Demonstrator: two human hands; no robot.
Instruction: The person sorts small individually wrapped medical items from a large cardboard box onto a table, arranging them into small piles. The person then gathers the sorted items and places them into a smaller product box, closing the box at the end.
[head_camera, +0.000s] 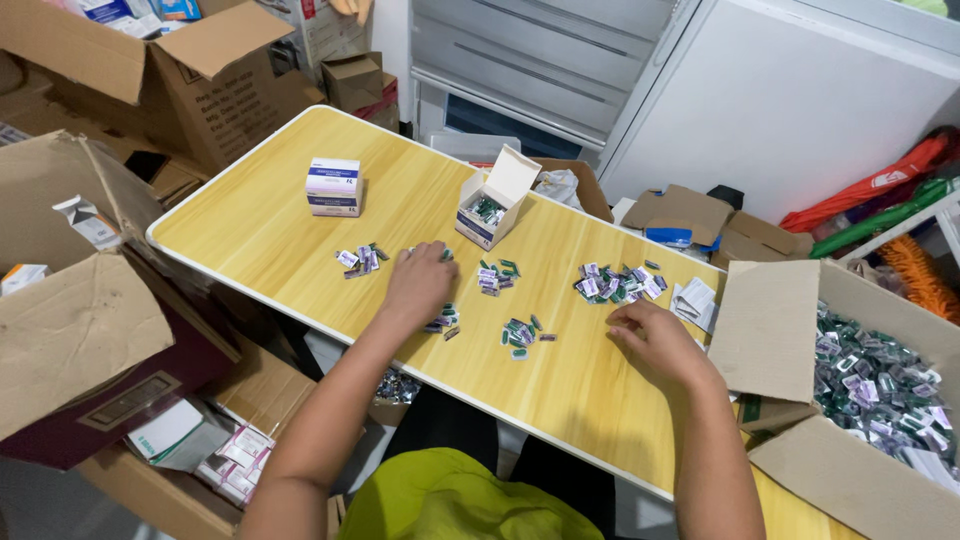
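Closest to you is your own yellow-green shirt (455, 500), and from it both forearms reach out over the long pale wood-grain folding table (270, 215).

At your right stands the big open cardboard carton (800, 470), heaped with small green, white and purple sachets (880, 385) in a loose mass; judging by that heap, most of the sorting is not yet done. Brown cardboard boxes (150, 70) crowd your left side.

On the table, further out, a small white carton with its lid flipped up (490, 205) already holds a few sachets, and a closed white-and-lilac carton (333, 187) sits well apart to its left. That looks like one box packed and one barely begun.

Between you and those cartons lie the little groups: the largest cluster of sachets (618, 283) just beyond your right hand, a small cluster (497, 276) in the middle, another (522, 334) nearer the table's edge, and one (360, 259) off to the left. A few folded white leaflets (693, 298) rest beside the largest cluster.

Your left hand (420, 283) lies palm down on the table, fingers curled over a few sachets (443, 322) that peek out at its near side; whether it grips any, you cannot tell from here. Your right hand (655, 338) rests on the wood with fingers loosely bent and tips touching the surface just short of the largest cluster, apparently holding nothing.

The sachets themselves are tiny, flat, glossy rectangles, lying every which way.
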